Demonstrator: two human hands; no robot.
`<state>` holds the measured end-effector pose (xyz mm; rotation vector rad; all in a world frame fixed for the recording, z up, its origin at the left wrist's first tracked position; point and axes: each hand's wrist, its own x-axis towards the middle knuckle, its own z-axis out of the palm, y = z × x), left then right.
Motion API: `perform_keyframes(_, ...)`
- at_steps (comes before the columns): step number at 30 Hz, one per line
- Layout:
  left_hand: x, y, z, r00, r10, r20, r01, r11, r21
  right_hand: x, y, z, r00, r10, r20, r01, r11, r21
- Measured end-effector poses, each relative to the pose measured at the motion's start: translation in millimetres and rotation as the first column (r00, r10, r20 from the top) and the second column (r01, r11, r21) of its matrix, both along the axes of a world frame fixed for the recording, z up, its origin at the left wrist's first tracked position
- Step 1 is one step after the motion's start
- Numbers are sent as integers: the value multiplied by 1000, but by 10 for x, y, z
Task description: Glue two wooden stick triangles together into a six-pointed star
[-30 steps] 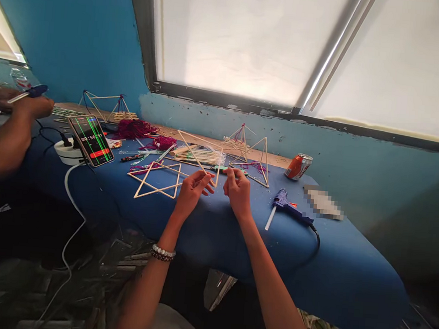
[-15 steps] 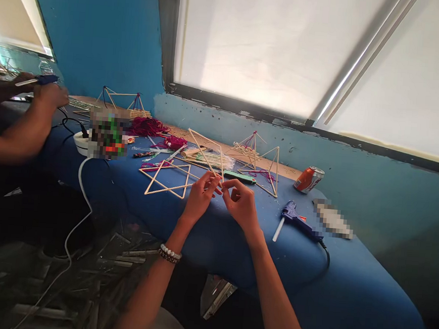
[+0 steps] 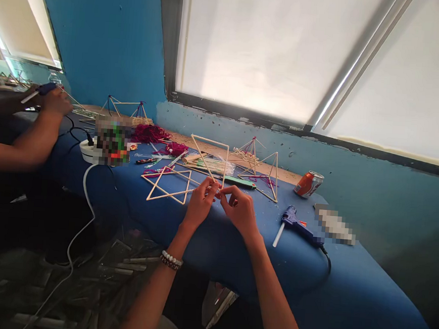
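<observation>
The left hand (image 3: 200, 208) and right hand (image 3: 240, 214) pinch the lower corner of a thin straw frame (image 3: 204, 162) between their fingertips, keeping it upright, with a glue gun (image 3: 294, 227) lying within reach to their right.

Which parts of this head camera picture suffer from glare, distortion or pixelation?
Head view: the window blinds glow almost white with glare; the wide lens curves the edge of the blue-covered table; a pixelated patch hides something beside the power strip; the floor falls into deep shadow.
</observation>
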<state>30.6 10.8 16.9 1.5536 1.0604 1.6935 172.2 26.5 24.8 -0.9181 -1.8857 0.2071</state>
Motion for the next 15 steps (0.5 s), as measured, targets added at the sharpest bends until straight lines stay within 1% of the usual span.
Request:
perform_keyframes(3, -4, 9, 4, 1000, 8, 4, -8, 999, -31, 0, -6, -2, 999, 2, 39, -2, 1000, -4)
perform_keyframes(9, -7, 4, 46, 999, 30, 27, -28, 997, -73, -9, -11, -8, 998, 19, 66, -17, 999, -33)
perform_keyframes(15, -16, -18, 43, 999, 36, -13, -36, 998, -59, -25, -3, -13, 991, -38, 131, 39, 999, -4)
